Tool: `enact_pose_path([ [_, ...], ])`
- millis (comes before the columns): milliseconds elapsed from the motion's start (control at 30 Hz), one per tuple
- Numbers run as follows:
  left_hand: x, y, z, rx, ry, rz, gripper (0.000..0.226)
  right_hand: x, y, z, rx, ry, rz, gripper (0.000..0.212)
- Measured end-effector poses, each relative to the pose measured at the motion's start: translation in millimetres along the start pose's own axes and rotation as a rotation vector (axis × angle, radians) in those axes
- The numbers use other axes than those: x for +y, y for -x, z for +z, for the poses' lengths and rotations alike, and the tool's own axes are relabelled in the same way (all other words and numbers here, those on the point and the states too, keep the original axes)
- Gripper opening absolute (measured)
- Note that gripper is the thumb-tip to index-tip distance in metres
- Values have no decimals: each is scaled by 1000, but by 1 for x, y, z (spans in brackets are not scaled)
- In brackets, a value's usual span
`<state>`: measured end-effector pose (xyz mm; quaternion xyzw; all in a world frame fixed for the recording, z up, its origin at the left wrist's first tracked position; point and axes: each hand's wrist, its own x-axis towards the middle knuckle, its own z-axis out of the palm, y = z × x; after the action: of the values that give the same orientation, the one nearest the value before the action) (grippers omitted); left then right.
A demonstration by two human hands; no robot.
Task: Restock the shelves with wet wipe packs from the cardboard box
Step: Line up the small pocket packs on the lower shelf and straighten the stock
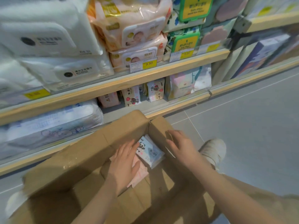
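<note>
Evidently the open brown cardboard box [90,152] sits on the grey tiled floor [250,126] just in front of the low wooden shelves [113,85] so packs need only a short lift to the sparse bottom row. Inside lie a white panda-print wet wipe pack [150,151] and a pink pack [140,173]. The left hand [124,164] rests flat, fingers straight, on the pink pack; the right hand [181,146] is spread wide against the box's right flap [159,128], gripping nothing.
</note>
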<state>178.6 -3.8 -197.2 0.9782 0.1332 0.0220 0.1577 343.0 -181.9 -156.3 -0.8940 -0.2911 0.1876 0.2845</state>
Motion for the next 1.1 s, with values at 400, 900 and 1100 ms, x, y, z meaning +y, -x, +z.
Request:
enact_pose_path([
  [400, 21, 0, 60, -146, 411, -463, 66, 23, 16, 26, 118, 82, -84, 37],
  [900, 24, -44, 74, 182, 559, -579, 38, 23, 15, 30, 139, 166, -98, 41],
  [1100, 10, -14, 43, 199, 847, -597, 39, 24, 15, 23, 120, 105, -128, 37],
])
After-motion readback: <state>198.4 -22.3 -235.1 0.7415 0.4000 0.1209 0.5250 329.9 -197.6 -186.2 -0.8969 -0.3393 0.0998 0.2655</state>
